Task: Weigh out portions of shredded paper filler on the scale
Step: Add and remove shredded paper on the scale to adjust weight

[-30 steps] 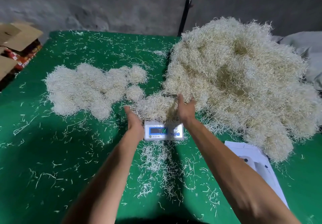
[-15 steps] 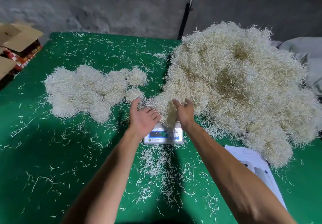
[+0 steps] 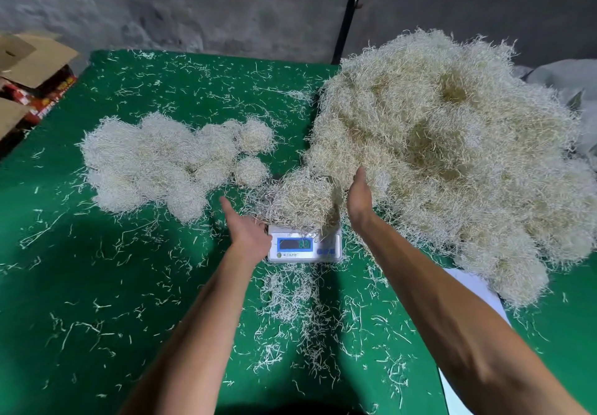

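A small white digital scale (image 3: 305, 248) with a blue display stands on the green cloth (image 3: 97, 285). A clump of cream shredded paper (image 3: 302, 198) sits on its platform. My left hand (image 3: 247, 232) lies open at the scale's left edge, thumb pointing away, fingers near the clump's base. My right hand (image 3: 359, 199) is open with straight fingers against the clump's right side, at the foot of the large heap of shredded paper (image 3: 452, 156). Several rounded portions (image 3: 168, 162) lie grouped at the left.
Loose strands litter the cloth, thickest just in front of the scale (image 3: 300, 311). Open cardboard boxes (image 3: 32, 65) stand off the table's left edge. A white sheet (image 3: 475, 288) lies under the heap's near end. A black pole (image 3: 347, 23) rises behind.
My hands cupped the clump on the scale, then lifted with palms opened. Now they are lower and spread apart on either side of the clump, which lies uncovered on the platform.
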The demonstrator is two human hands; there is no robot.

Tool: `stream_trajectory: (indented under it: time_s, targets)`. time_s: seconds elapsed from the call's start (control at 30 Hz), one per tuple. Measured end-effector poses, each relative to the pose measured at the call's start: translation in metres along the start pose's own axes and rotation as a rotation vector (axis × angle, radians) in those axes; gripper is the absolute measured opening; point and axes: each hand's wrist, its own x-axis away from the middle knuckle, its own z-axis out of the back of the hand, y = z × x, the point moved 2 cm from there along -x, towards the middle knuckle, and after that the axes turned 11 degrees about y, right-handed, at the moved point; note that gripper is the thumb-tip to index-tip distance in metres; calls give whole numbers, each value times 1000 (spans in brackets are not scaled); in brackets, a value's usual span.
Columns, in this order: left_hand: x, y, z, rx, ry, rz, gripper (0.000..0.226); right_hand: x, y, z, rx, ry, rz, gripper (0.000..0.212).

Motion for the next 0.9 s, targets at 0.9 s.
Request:
stream_trajectory:
  time_s: [0.9]
  targets:
    - [-27,11,5,-79,172,-95,114,-28,19,2,-5,34,4,76]
